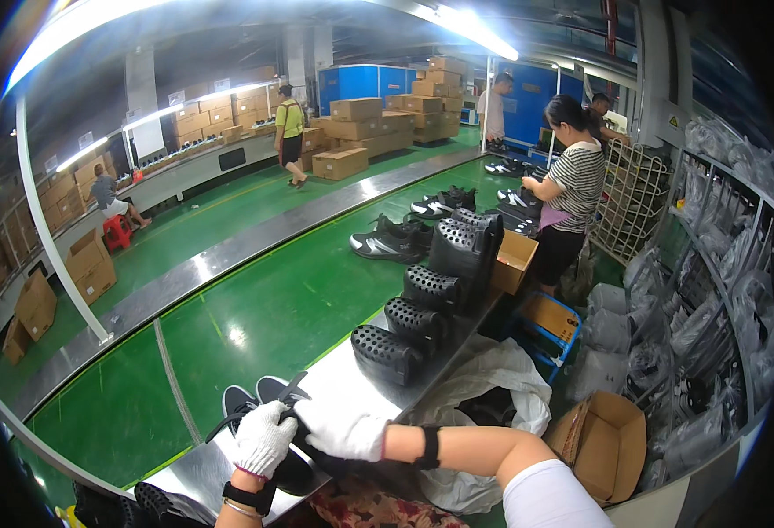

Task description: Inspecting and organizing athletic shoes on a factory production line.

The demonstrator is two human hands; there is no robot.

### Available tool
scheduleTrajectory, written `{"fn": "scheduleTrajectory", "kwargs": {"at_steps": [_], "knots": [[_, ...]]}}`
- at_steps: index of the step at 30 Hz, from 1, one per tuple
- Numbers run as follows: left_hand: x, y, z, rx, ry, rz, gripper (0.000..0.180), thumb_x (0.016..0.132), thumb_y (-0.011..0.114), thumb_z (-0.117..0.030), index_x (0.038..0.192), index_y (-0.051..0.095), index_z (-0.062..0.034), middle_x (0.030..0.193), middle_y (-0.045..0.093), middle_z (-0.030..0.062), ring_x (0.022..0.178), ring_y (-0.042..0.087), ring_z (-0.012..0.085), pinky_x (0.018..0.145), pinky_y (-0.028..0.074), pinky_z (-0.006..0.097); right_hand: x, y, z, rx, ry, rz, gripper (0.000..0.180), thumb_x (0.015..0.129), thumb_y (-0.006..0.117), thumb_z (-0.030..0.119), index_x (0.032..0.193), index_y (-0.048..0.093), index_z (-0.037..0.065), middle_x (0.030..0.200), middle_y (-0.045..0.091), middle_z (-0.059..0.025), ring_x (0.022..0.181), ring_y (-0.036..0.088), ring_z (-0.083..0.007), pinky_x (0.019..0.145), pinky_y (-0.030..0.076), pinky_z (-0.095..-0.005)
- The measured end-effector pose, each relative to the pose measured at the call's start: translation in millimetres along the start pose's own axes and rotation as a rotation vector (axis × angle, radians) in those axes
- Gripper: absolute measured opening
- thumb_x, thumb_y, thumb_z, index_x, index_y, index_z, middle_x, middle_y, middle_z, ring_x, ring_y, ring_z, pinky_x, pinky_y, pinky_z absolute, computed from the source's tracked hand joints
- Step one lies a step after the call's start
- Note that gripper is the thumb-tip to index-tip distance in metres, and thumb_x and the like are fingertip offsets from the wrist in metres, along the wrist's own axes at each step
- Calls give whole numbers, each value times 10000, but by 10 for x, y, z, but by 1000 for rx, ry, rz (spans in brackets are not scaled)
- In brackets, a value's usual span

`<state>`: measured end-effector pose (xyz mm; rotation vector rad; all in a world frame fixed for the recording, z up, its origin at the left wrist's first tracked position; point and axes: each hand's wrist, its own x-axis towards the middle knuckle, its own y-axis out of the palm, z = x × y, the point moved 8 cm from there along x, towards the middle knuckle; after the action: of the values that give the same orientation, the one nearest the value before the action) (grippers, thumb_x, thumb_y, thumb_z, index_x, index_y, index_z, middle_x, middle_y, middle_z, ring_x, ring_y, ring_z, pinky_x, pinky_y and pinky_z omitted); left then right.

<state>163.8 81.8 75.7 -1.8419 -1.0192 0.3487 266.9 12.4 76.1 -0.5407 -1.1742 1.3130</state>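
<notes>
Low in the frame, just left of centre, both white-gloved hands work on a pair of black shoes [268, 414] lying on the steel worktop [352, 378]. The left hand [262, 440] is curled over the laces of the nearer shoe, its grip clamped on the upper. The right hand [341, 431] lies across the shoe beside it, fingers folded down onto it, so this grip also looks clamped on the shoe.

The shoes sit close to the worktop's near edge, so I judge a hard tug on the laces could drag one off toward the person's lap. A loose lace could also catch on a glove.

To the upper right, a row of black perforated moulds [422, 299] stands along the worktop, well apart from the hands. A wide sweep of the right arm could knock the nearest one.

Open room lies to the left, on the green conveyor belt [255, 317]. To the lower right, white plastic bags [492, 387] and an open cardboard box [611, 436] crowd the floor.
</notes>
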Motion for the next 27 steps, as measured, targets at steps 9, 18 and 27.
{"fn": "scheduleTrajectory", "kwargs": {"at_steps": [9,18,27], "knots": [[-41,45,-82,9,102,-113,216,819,651,-241,916,710,-58,910,711,154,867,690,357,792,547,437,-61,39,-303,46,89,49,505,827,729,393,1112,592,-1,1039,641,-208,951,628,-375,854,509,-463],[-225,140,-240,246,226,-130,134,794,653,-196,874,657,-87,835,658,124,793,663,333,697,533,452,14,849,-651,201,298,-7,291,893,652,288,979,620,12,930,677,-220,847,655,-355,766,529,-449],[-635,-113,-168,119,199,-249,294,726,697,-80,1017,658,-93,917,645,112,897,646,335,788,536,429,-363,730,-700,2125,460,371,235,1009,605,269,1095,623,51,816,565,15,715,548,-62,572,455,-209]]}}
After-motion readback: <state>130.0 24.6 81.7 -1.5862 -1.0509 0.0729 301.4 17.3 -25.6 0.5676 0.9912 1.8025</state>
